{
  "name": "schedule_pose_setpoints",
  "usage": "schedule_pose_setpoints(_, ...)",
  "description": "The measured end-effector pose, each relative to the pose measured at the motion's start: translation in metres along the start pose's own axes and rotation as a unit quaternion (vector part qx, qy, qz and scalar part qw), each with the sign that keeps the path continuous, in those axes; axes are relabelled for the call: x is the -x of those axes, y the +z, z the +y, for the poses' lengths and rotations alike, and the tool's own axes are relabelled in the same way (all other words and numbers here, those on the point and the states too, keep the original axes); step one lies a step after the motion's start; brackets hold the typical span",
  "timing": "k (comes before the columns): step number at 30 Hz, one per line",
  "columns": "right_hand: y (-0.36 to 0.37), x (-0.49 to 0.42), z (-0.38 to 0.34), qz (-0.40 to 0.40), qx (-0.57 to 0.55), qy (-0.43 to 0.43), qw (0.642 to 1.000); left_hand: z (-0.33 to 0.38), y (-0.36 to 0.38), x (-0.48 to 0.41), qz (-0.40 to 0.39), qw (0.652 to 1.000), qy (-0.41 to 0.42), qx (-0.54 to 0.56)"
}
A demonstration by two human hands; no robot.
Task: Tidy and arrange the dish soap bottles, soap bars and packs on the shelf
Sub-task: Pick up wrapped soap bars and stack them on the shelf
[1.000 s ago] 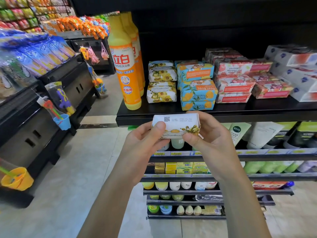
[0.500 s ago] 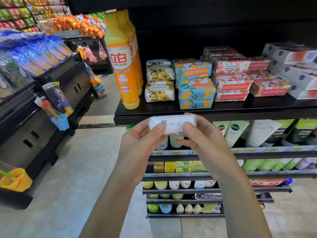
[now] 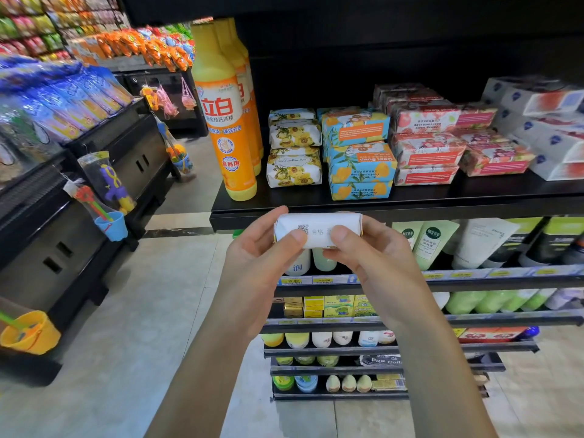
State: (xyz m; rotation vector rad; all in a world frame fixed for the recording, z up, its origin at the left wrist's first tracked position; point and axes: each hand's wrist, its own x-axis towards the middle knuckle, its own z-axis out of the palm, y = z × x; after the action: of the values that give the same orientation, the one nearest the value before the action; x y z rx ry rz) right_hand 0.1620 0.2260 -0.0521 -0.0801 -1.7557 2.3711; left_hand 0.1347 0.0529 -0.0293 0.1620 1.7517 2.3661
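Observation:
Both hands hold one white-wrapped soap bar (image 3: 319,227) just below the front edge of the black top shelf (image 3: 442,200). My left hand (image 3: 262,260) grips its left end and my right hand (image 3: 373,260) grips its right end, thumbs on the printed white side. On the shelf stand tall yellow-orange dish soap bottles (image 3: 226,121) at the left. Beside them are stacked yellow-flower soap bars (image 3: 294,150), blue-orange soap bars (image 3: 360,153), red-pink soap bars (image 3: 442,137) and white packs (image 3: 550,128) at the far right.
Lower shelves hold tubes (image 3: 474,241), small bottles and boxed goods. A dark display stand (image 3: 104,184) with hanging toys and a blue cup stands to the left across a tiled aisle floor (image 3: 126,327). A yellow toy bucket (image 3: 28,331) hangs at the lower left.
The soap bar has turned in my hands: its flowered side has rolled downward and the white printed side faces me. The bar sits slightly closer to the shelf edge.

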Motion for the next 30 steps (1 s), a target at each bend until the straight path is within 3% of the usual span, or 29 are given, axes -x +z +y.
schedule_pose_setpoints(6, -0.006, 0.0, 0.002, -0.022, -0.042, -0.026, 0.999, 0.0, -0.001, 0.0, -0.032, 0.999, -0.008, -0.008)
schedule_pose_setpoints(21, -0.009, 0.003, 0.001, -0.088, -0.023, -0.062, 0.994, -0.003, -0.003, 0.001, -0.064, 0.998, -0.012, -0.011)
schedule_pose_setpoints(30, -0.002, 0.003, 0.001, -0.012, -0.013, 0.011, 1.0, -0.007, -0.005, 0.001, -0.063, 0.997, -0.002, -0.041)
